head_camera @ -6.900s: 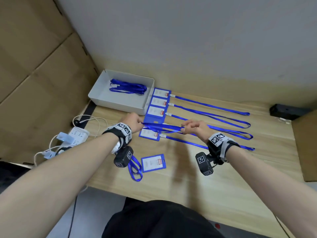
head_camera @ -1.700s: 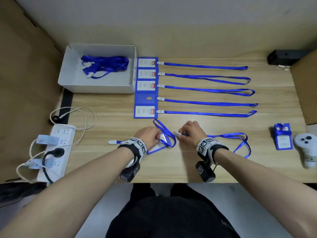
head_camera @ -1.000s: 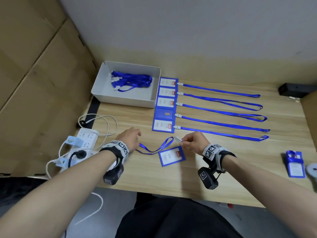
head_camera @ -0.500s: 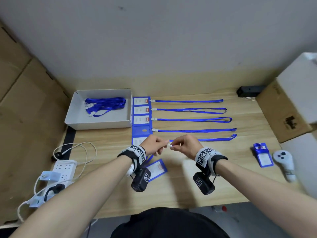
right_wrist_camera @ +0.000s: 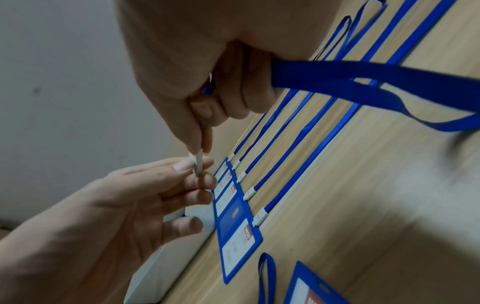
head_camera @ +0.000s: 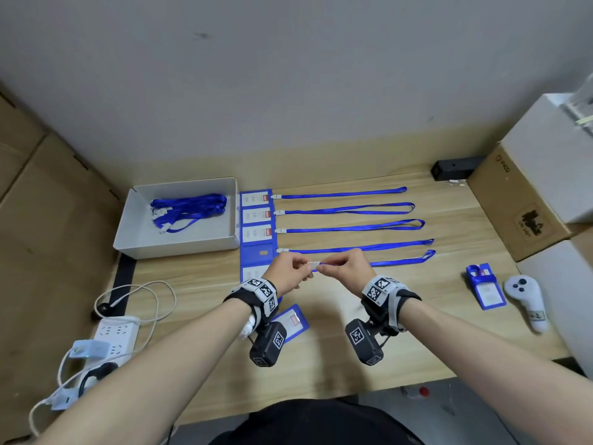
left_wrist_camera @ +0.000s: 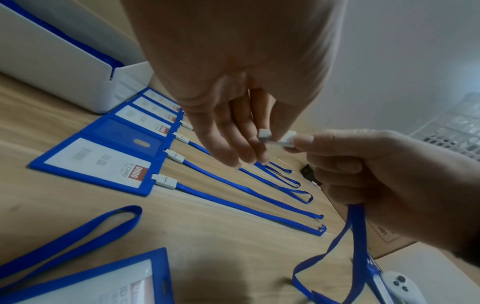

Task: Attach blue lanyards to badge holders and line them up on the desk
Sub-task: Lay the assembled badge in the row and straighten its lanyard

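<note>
Both hands are raised above the desk [head_camera: 417, 316] and meet on one blue lanyard's white clip [head_camera: 313, 264]. My left hand [head_camera: 303, 268] pinches the clip's [left_wrist_camera: 265, 134] end with thumb and fingertips. My right hand [head_camera: 323, 267] pinches its other end [right_wrist_camera: 198, 162] and holds the blue strap [left_wrist_camera: 355, 236], which hangs down towards the desk. A loose blue badge holder [head_camera: 292, 320] lies under my left wrist. Several badge holders [head_camera: 256, 232] with straight lanyards [head_camera: 353, 229] lie in a row behind my hands.
A white tray [head_camera: 179, 245] with spare lanyards [head_camera: 186, 210] stands at the back left. A badge holder wrapped in its lanyard [head_camera: 486, 285] and a white controller [head_camera: 524, 300] lie right. A power strip [head_camera: 115, 335] with cables sits left, cardboard boxes [head_camera: 519, 213] right.
Both hands lifted off the desk with the lanyard. My left hand left the strap's far end and came to the white clip, beside my right hand. The loose badge holder stayed on the desk.
</note>
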`<state>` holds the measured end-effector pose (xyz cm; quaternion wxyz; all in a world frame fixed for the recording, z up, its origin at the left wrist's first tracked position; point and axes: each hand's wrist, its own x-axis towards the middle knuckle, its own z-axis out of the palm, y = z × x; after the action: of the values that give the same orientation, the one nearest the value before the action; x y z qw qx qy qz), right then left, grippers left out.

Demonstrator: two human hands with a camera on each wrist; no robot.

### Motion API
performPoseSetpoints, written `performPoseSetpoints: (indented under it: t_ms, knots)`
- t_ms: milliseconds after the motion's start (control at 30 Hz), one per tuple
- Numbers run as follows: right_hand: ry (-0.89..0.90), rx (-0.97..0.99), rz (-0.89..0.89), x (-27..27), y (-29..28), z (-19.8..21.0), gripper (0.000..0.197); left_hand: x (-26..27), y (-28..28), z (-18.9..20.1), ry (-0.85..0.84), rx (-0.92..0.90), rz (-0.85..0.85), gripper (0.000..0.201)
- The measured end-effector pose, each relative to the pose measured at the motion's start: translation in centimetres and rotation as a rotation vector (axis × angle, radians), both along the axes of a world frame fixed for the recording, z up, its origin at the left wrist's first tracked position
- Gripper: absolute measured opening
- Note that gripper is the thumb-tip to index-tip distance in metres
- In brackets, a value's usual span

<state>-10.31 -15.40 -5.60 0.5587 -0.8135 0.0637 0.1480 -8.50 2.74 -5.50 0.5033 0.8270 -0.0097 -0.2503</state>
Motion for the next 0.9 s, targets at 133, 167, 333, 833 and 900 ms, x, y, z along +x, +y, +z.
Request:
performPoseSetpoints:
  t_ms: [133, 167, 333, 833, 900]
  knots:
    - [0.022, 0.070, -0.062, 0.3, -0.2, 0.7, 0.008, 0.4, -0.3, 0.8, -0.057, 0.010, 0.030, 0.019]
    - [0.025, 0.078, -0.079, 0.5, -0.2, 0.8, 0.008, 0.6, -0.3, 0.9, -0.070, 0.013, 0.035, 0.019]
    - [0.014, 0.133, -0.094, 1.2, -0.5, 1.7, 0.007, 1.5, -0.4, 1.4, -0.073, -0.051, 0.084, 0.019]
    - [-0.006, 0.093, -0.069, 3.5, -1.1, 3.0, 0.010, 3.4, -0.8, 3.5, -0.110, 0.003, 0.056, 0.014]
    - [-0.033, 0.088, -0.052, 3.4, -0.6, 3.3, 0.011, 3.6, -1.1, 3.5, -0.120, 0.077, 0.042, 0.016]
